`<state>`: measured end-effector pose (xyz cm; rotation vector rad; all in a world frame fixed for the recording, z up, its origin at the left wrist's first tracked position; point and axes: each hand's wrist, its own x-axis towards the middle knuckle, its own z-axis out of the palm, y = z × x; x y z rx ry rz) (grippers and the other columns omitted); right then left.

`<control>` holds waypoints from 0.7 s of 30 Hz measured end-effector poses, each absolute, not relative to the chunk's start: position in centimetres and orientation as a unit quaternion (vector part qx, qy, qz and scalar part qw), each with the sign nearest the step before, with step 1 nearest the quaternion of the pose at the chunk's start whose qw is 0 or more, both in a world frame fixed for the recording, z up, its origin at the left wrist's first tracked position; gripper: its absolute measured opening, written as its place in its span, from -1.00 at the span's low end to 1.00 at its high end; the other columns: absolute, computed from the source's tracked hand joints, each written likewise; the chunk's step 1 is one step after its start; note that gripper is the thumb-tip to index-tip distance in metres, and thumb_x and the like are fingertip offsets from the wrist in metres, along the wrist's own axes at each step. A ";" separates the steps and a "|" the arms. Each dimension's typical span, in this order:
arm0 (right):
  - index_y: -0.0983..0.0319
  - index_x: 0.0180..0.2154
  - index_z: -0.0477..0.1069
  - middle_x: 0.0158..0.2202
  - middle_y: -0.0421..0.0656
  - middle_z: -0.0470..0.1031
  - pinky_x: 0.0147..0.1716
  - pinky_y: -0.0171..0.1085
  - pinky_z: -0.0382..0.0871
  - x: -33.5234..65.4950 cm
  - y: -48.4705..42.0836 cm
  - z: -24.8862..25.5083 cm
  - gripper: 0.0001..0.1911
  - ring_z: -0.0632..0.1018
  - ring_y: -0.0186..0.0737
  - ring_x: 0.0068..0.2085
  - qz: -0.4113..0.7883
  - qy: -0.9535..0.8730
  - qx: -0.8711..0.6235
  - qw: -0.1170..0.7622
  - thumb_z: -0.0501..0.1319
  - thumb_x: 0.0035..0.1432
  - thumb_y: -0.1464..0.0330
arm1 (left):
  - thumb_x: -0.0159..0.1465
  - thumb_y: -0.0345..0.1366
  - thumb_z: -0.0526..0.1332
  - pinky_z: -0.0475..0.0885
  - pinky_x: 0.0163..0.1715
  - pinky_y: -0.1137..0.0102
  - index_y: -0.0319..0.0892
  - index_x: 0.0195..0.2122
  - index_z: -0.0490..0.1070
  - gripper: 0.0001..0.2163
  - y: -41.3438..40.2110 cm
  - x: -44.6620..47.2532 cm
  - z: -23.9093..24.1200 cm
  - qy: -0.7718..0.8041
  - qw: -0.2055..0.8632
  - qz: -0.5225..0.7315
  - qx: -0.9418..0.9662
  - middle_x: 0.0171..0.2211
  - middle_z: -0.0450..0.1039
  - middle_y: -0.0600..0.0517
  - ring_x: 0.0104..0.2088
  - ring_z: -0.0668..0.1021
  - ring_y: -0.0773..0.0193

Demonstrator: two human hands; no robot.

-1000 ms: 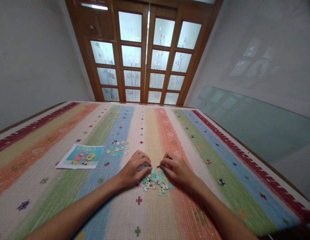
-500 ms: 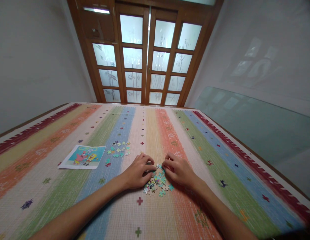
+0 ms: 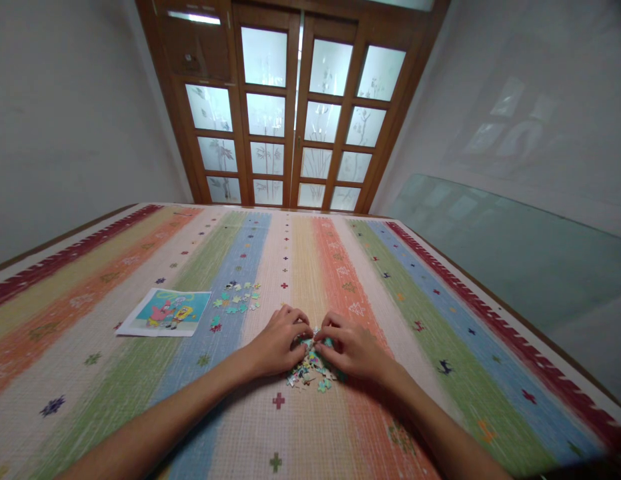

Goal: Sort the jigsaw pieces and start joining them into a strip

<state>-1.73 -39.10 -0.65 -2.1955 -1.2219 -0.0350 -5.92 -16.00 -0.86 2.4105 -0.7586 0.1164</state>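
A loose heap of small jigsaw puzzle pieces (image 3: pixel 310 373), teal and multicoloured, lies on the tablecloth between my hands. On its left side is my left hand (image 3: pixel 283 341), fingers bent over the heap with thumb and forefinger apart, tips touching the pieces. My right hand (image 3: pixel 351 347) reaches in from the other side, thumb and forefinger pinched at a puzzle piece mostly covered by the fingers. Both sets of fingertips nearly meet over the far part of the heap.
Farther left, several puzzle pieces (image 3: pixel 237 300) lie spread out singly. Beside them rests a printed cartoon picture (image 3: pixel 173 313) on white paper. A striped tablecloth (image 3: pixel 230 413) covers the table. Wooden doors with frosted panes (image 3: pixel 267 113) stand beyond the far edge.
My right hand has moved left over the heap, bringing its fingertips close to those of my left hand. My left hand has barely shifted. The picture and spread pieces stay put.
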 end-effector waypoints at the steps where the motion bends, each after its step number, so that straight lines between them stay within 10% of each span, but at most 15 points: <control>1: 0.22 -0.21 0.60 -0.22 -0.12 0.49 -0.27 -0.27 0.33 -1.8 -39.0 -0.7 -0.89 0.49 -0.25 -0.30 -0.010 -0.464 -0.830 0.308 0.28 0.28 0.44 | 0.34 -0.40 0.23 0.37 0.11 0.03 -0.16 -0.14 0.57 -0.85 -16.0 -5.9 -1.0 -0.286 0.303 0.046 0.908 -0.05 0.50 -0.11 0.02 0.42 -0.02; 21: 0.22 -0.20 0.54 -0.14 -0.11 0.46 -0.19 -0.25 0.38 -1.3 -39.8 0.0 -0.90 0.52 -0.22 -0.21 0.051 -0.466 -0.827 0.310 0.25 0.34 0.49 | 0.34 -0.43 0.22 0.36 0.14 0.04 -0.15 -0.11 0.57 -0.83 -16.1 -5.9 -1.2 -0.279 0.305 0.039 0.910 -0.06 0.49 -0.10 0.01 0.45 0.01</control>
